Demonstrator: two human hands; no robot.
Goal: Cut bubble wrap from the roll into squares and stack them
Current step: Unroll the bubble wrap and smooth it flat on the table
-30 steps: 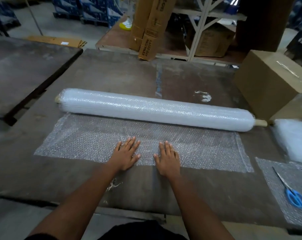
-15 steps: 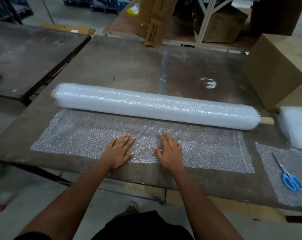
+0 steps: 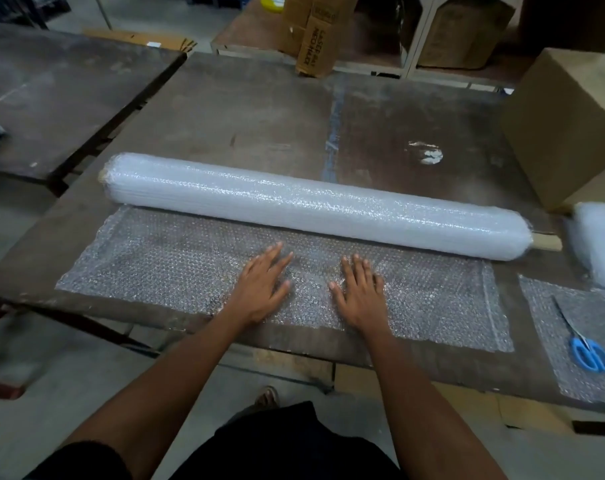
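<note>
A worn dark table (image 3: 225,109) stands on grey concrete floor (image 3: 31,348), cardboard boxes (image 3: 464,32) stacked behind it.

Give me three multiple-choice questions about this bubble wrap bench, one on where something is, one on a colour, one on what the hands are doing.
1. Where do the scissors lie?
A. on the roll
B. on a cut piece of bubble wrap at the right
C. on the cardboard box

2. What colour are the scissor handles?
A. red
B. black
C. blue

3. How are the left hand and the right hand?
A. flat on the unrolled clear bubble wrap sheet
B. gripping the scissors
C. lifting the white bubble wrap roll

Answers: B, the scissors rest on the cut piece by the table's right edge; C, the handles are blue; A, both palms press the sheet with straight fingers.
</note>
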